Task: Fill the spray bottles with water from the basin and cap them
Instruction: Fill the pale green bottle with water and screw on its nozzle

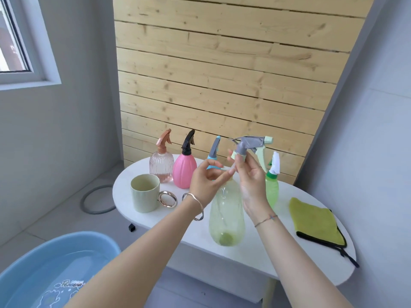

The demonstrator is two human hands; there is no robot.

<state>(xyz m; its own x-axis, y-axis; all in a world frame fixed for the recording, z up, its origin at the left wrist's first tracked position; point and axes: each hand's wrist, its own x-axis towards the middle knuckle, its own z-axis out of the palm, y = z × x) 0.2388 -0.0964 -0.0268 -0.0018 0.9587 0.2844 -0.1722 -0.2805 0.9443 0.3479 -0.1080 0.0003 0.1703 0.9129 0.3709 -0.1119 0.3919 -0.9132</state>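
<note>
A pale yellow-green see-through bottle (226, 216) stands uncapped on the white oval table (251, 252). Above its neck my right hand (251, 176) holds the grey and mint spray head (249, 144). My left hand (209, 180) pinches the thin clear dip tube (232, 171) hanging from that head. Behind stand capped bottles: a ribbed clear pink one (161, 164), an opaque pink one with a black head (184, 172), a blue-and-grey head (214, 150) partly hidden by my left hand, and a green bottle with a white head (272, 190). The blue basin (55, 270) holds water at the lower left.
A pale green mug (144, 193) with a gold ring handle sits on the table's left part. A yellow-green cloth (315, 223) with black edging lies at the right. A grey ring (97, 200) lies on the floor. A plank wall stands close behind the table.
</note>
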